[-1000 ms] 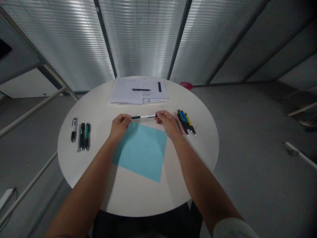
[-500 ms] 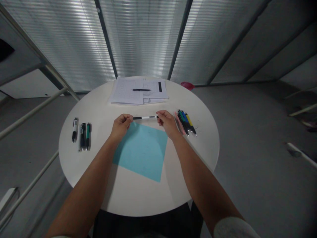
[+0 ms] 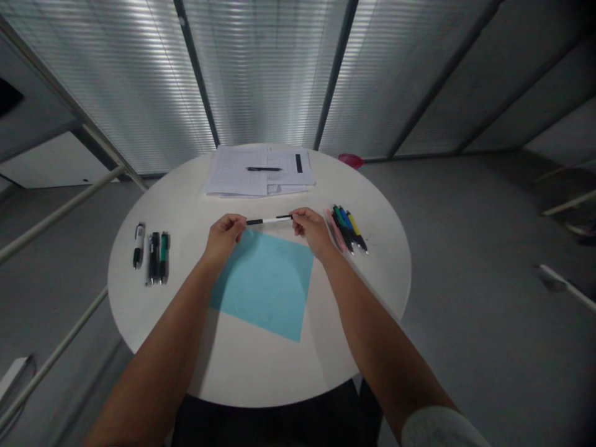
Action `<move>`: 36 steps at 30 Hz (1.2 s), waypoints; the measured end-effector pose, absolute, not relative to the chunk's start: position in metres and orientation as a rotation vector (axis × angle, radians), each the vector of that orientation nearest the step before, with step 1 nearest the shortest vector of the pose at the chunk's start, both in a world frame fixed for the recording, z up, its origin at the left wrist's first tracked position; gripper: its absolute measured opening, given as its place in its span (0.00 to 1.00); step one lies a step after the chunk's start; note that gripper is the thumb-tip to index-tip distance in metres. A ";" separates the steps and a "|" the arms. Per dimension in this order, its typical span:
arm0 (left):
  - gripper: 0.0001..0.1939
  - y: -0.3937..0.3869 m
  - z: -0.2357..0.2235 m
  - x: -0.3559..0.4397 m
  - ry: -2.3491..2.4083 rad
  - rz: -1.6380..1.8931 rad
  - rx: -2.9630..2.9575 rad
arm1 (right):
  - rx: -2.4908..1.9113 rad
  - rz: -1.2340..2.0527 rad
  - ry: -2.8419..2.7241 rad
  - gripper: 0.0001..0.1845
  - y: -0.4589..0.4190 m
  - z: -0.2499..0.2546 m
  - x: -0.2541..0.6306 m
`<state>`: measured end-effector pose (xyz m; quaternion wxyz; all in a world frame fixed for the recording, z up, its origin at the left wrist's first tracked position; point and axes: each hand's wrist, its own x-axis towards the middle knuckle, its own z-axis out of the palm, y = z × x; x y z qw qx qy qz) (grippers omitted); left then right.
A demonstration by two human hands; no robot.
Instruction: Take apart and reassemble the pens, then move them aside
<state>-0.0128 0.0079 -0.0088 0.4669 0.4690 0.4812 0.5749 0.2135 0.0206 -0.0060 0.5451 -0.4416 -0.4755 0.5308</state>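
Observation:
A black and white pen [image 3: 269,220] is held level between my two hands, just past the far edge of a light blue sheet of paper [image 3: 265,279]. My left hand [image 3: 226,232] pinches its black left end. At the other end, the fingertips of my right hand [image 3: 311,227] are closed on the tip. The blue sheet lies at a slant on the round white table [image 3: 261,379], beneath and in front of the hands. Fingers cover both ends of the pen.
Several coloured pens [image 3: 347,228] lie to the right of my right hand. On the left are a white and black pen [image 3: 138,245] and a group of dark and green pens [image 3: 159,257]. Printed papers [image 3: 239,177] with a black pen [image 3: 264,169] on top lie at the back.
The pen appears turned about its length, with more white and a dark clip-like strip showing near its right end. Both hands keep their pinch; the whole view has shifted slightly.

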 end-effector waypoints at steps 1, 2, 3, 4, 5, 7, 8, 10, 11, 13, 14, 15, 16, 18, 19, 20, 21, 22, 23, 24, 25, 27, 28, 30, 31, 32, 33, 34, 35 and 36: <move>0.08 0.008 -0.009 -0.013 1.177 1.409 1.148 | -1.049 1.252 -1.133 0.09 0.021 -0.006 0.213; 0.08 0.007 -0.009 -0.013 1.174 1.408 1.146 | -1.054 1.241 -1.141 0.09 0.022 -0.007 0.213; 0.08 0.007 -0.008 -0.013 1.169 1.405 1.145 | -1.062 1.227 -1.151 0.10 0.022 -0.008 0.213; 0.07 0.007 -0.008 -0.014 1.163 1.401 1.144 | -1.071 1.212 -1.163 0.10 0.023 -0.009 0.213; 0.07 0.006 -0.008 -0.014 1.155 1.398 1.145 | -1.079 1.200 -1.177 0.11 0.023 -0.009 0.213; 0.08 0.006 -0.008 -0.014 1.143 1.397 1.145 | -1.089 1.184 -1.193 0.12 0.024 -0.011 0.213; 0.08 0.006 -0.008 -0.014 1.141 1.399 1.141 | -1.090 1.182 -1.194 0.12 0.024 -0.011 0.213; 0.08 0.006 -0.008 -0.015 1.139 1.406 1.127 | -1.084 1.187 -1.189 0.12 0.024 -0.012 0.213; 0.08 0.006 -0.008 -0.015 1.133 1.409 1.119 | -1.082 1.191 -1.186 0.12 0.023 -0.011 0.213; 0.09 0.007 -0.009 -0.015 1.113 1.413 1.106 | -1.083 1.191 -1.189 0.12 0.021 -0.009 0.213; 0.09 0.007 -0.009 -0.015 1.103 1.414 1.103 | -1.089 1.187 -1.194 0.12 0.021 -0.008 0.213; 0.09 0.007 -0.009 -0.016 1.096 1.414 1.102 | -1.094 1.181 -1.198 0.12 0.020 -0.006 0.213; 0.08 0.007 -0.009 -0.016 1.094 1.413 1.103 | -1.099 1.176 -1.202 0.12 0.019 -0.005 0.213; 0.08 0.007 -0.009 -0.015 1.109 1.417 1.105 | -1.100 1.176 -1.207 0.12 0.018 -0.003 0.213; 0.08 0.007 -0.008 -0.015 1.121 1.420 1.105 | -1.095 1.178 -1.207 0.12 0.018 -0.003 0.213; 0.08 0.007 -0.008 -0.015 1.132 1.423 1.103 | -1.087 1.179 -1.207 0.13 0.017 -0.003 0.213; 0.08 0.007 -0.008 -0.015 1.138 1.426 1.103 | -1.081 1.178 -1.207 0.13 0.018 -0.004 0.213; 0.08 0.007 -0.008 -0.014 1.140 1.426 1.104 | -1.080 1.173 -1.208 0.13 0.018 -0.004 0.213; 0.08 0.007 -0.008 -0.014 1.137 1.426 1.107 | -1.083 1.166 -1.208 0.12 0.018 -0.005 0.214; 0.08 0.007 -0.008 -0.014 1.133 1.425 1.108 | -1.088 1.160 -1.210 0.12 0.019 -0.006 0.214; 0.08 0.007 -0.008 -0.013 1.132 1.424 1.109 | -1.096 1.155 -1.213 0.11 0.019 -0.007 0.214; 0.09 0.007 -0.007 -0.013 1.138 1.415 1.108 | -1.114 1.150 -1.216 0.12 0.021 -0.008 0.215; 0.09 0.007 -0.006 -0.013 1.143 1.408 1.110 | -1.121 1.151 -1.214 0.12 0.021 -0.009 0.215; 0.09 0.006 -0.006 -0.013 1.152 1.392 1.122 | -1.132 1.154 -1.202 0.13 0.023 -0.011 0.215; 0.09 0.006 -0.006 -0.013 1.154 1.386 1.131 | -1.135 1.153 -1.196 0.14 0.023 -0.011 0.215; 0.09 0.005 -0.006 -0.013 1.153 1.383 1.139 | -1.137 1.151 -1.193 0.15 0.023 -0.011 0.215; 0.09 0.005 -0.006 -0.013 1.150 1.383 1.145 | -1.139 1.146 -1.195 0.15 0.024 -0.012 0.215; 0.10 0.005 -0.006 -0.013 1.147 1.385 1.149 | -1.141 1.139 -1.200 0.16 0.024 -0.012 0.215; 0.10 0.005 -0.006 -0.013 1.144 1.390 1.150 | -1.140 1.134 -1.206 0.16 0.024 -0.011 0.214; 0.09 0.006 -0.007 -0.013 1.142 1.397 1.147 | -1.135 1.133 -1.208 0.16 0.024 -0.011 0.214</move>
